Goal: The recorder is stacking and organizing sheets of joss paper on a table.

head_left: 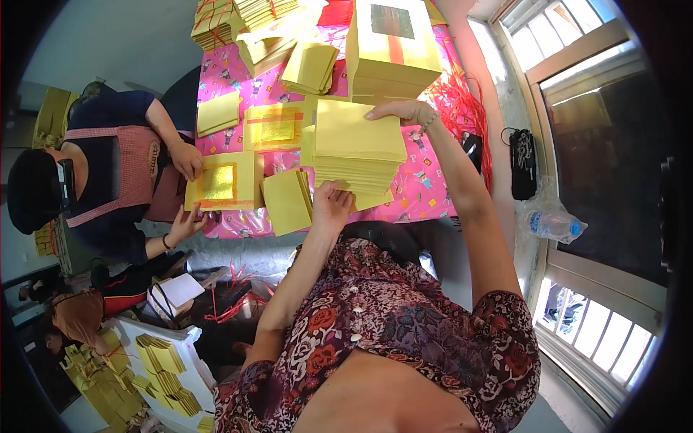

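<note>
A thick stack of yellow paper [361, 137] stands on the pink patterned table at the near edge, its layers fanned slightly toward me. My right hand [406, 112] grips its far right corner, the thumb on top and the fingers out of sight. At the near left edge, my left hand [333, 204] has its fingers curled against the lower layers. A smaller yellow paper bundle [287, 202] lies tilted just left of that hand. Beyond it is a yellow sheet with a gold foil square [274, 128].
At left, a co-worker's hands [188, 160] touch another gold-foil sheet [219, 182]. A tall yellow paper block [393, 65] and tied bundles [215, 23] occupy the far side. Red plastic strips [462, 101] hang at the right, near a windowsill holding a plastic bottle [554, 226].
</note>
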`<state>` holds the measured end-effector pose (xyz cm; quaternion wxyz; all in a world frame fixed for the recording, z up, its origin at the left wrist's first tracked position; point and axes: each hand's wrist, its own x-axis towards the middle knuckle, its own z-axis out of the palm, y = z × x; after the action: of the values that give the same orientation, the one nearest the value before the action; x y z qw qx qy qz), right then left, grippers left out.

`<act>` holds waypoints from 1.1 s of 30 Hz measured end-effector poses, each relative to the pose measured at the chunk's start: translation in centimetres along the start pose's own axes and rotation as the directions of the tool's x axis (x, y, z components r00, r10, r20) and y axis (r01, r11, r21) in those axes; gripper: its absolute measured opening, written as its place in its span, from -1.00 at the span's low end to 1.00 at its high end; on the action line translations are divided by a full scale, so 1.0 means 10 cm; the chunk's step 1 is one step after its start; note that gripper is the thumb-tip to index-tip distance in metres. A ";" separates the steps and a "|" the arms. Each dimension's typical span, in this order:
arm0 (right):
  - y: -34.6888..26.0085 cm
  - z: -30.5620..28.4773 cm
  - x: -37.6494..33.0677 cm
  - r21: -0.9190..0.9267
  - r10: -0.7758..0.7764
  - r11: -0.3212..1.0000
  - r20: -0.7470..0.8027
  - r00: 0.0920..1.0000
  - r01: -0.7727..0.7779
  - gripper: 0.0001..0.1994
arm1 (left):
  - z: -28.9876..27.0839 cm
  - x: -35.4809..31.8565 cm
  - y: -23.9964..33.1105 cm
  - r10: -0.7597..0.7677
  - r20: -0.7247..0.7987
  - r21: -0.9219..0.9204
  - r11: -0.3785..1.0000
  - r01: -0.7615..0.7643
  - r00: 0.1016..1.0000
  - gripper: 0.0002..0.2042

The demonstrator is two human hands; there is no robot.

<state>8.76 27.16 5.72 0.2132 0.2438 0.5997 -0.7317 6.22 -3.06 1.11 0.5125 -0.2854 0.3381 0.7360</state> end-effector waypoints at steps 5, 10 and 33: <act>0.03 0.04 -0.15 0.144 -0.074 0.986 -0.074 0.994 0.084 -0.58 | 0.13 0.03 -0.06 0.202 0.067 0.105 0.972 -0.209 0.977 -0.61; 0.07 0.20 -0.37 0.207 -0.069 0.972 -0.179 0.981 0.107 -0.45 | 0.35 0.03 0.18 0.231 0.178 0.141 0.956 -0.257 0.957 -0.48; 0.44 0.88 -0.64 0.437 -0.167 0.867 -0.194 0.967 0.238 -0.43 | 0.12 0.51 0.44 0.471 0.183 0.703 0.551 -0.450 0.863 -0.26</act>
<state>15.58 17.76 7.62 0.0260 0.2770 0.4475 -0.8499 0.41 -0.35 -1.15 0.3670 0.0297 0.6700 0.6446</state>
